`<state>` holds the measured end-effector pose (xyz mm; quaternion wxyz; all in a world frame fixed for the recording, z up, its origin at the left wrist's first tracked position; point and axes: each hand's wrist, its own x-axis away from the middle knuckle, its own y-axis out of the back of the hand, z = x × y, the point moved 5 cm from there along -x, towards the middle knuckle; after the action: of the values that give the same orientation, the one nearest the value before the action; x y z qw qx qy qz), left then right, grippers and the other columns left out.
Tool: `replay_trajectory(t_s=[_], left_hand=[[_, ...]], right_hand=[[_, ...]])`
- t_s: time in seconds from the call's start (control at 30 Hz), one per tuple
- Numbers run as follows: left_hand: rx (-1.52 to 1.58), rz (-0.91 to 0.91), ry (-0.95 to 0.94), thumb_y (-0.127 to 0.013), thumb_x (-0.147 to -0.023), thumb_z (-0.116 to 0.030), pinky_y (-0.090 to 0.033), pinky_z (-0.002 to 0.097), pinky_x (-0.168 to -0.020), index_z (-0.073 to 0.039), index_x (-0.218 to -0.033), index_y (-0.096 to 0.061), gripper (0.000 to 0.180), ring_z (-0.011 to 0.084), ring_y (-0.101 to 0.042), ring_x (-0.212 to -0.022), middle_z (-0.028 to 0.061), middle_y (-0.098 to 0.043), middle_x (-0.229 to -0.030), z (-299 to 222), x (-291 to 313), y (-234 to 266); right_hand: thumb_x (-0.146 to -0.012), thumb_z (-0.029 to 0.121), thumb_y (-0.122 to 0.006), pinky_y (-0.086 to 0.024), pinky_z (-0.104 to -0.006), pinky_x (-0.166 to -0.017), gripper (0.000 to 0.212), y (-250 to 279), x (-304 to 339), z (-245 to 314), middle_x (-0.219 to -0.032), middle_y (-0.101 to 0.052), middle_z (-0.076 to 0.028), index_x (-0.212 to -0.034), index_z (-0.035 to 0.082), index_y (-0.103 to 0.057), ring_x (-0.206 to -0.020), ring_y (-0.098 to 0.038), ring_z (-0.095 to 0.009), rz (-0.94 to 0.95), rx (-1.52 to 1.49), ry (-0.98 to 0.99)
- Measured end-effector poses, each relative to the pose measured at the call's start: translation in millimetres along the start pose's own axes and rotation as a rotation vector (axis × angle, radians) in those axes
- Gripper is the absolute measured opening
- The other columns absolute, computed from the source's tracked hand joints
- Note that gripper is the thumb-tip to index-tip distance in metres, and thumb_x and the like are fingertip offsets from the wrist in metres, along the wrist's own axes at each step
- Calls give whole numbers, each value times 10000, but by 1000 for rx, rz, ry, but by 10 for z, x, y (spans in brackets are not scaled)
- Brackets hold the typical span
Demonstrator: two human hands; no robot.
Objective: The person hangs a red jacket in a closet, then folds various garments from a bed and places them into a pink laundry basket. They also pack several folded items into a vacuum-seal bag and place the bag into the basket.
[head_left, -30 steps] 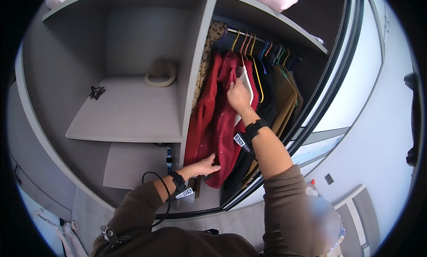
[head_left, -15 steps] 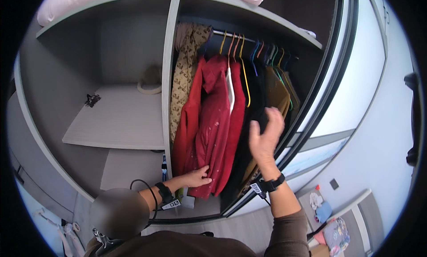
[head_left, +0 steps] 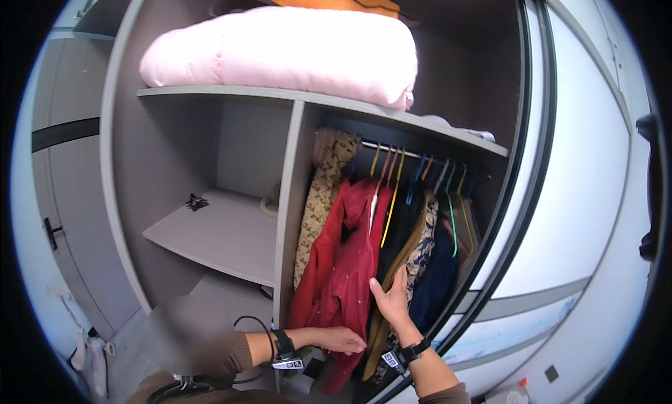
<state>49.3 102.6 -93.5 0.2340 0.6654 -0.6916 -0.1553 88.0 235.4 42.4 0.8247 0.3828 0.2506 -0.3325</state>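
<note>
Red jackets hang side by side from the rod; the front one, a dark red jacket [head_left: 350,264], has small light specks. Low on that jacket, my left hand [head_left: 341,339] has its fingers closed around the cloth near its front edge. My right hand [head_left: 393,305] lies against a mustard-brown garment [head_left: 402,258], thumb apart and fingers extended upward between the clothes. Just right of it hang a camouflage-like patterned garment [head_left: 423,246] and a dark blue garment [head_left: 435,281]. A tan patterned cloth [head_left: 323,208] drapes at the rod's left end.
Coloured hangers hold the clothes on a metal rod [head_left: 399,151]. A vertical divider [head_left: 288,215] separates them from a shelf [head_left: 217,229] with a dark hair clip [head_left: 197,202]. Above lies a pink quilt [head_left: 294,54]. The sliding door's dark frame [head_left: 507,194] borders the right side.
The view has shifted, showing more of the upper shelf. My right hand has moved in among the clothes, where patterned and dark blue garments now show. My left hand stays low on the red jacket.
</note>
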Motion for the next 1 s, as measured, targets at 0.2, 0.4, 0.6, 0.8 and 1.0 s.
replay_trajectory(t_s=[0.2, 0.4, 0.6, 0.8, 1.0], left_hand=[[-230, -373, -306, -608, -964, -249, -531, 327, -770, -46, -1304, -605, 396, 192, -655, -781, 142, -686, -940, -519, -202, 185], [-464, -400, -314, -675, -882, -232, -475, 437, -973, 26, -1267, -549, 480, 388, -598, -1124, 244, -620, -1208, -502, -400, 413], [-565, -646, -379, -645, -862, -172, -481, 419, -966, -21, -1369, -392, 586, 382, -566, -1190, 231, -568, -1264, -517, -596, 713], [-602, -599, -208, -649, -869, -90, -298, 346, -1183, -80, -1555, -244, 796, 299, -274, -1480, 171, -260, -1605, -609, -414, 762], [-597, -626, -101, -656, -865, -36, -462, 342, -1039, -122, -1564, -243, 816, 300, -441, -1374, 124, -206, -1635, -621, -279, 866]], right_hand=[[-829, 387, -755, -208, -469, -1197, 999, -114, 51, 131, -1556, -123, -381, -1513, -70, -188, -1454, -176, -499, 184, 39, 58], [-810, 348, -749, -241, -512, -1177, 861, -52, 70, 123, -1439, -431, -325, -1467, -5, -316, -1364, -310, -553, 344, 62, 162], [-838, 489, -689, -321, -492, -1140, 865, -29, 34, -136, -1406, -470, -329, -1432, -60, -382, -1343, -409, -483, 311, 120, 170], [-883, 270, -682, -372, -472, -1079, 553, 370, 267, -382, -1355, -487, -266, -1319, -22, -508, -1259, -471, -431, -160, 64, 181], [-924, 285, -661, -369, -426, -1102, 627, 630, 213, -946, -1414, -454, -251, -1414, -21, -420, -1298, -462, -408, -191, -35, -185]])
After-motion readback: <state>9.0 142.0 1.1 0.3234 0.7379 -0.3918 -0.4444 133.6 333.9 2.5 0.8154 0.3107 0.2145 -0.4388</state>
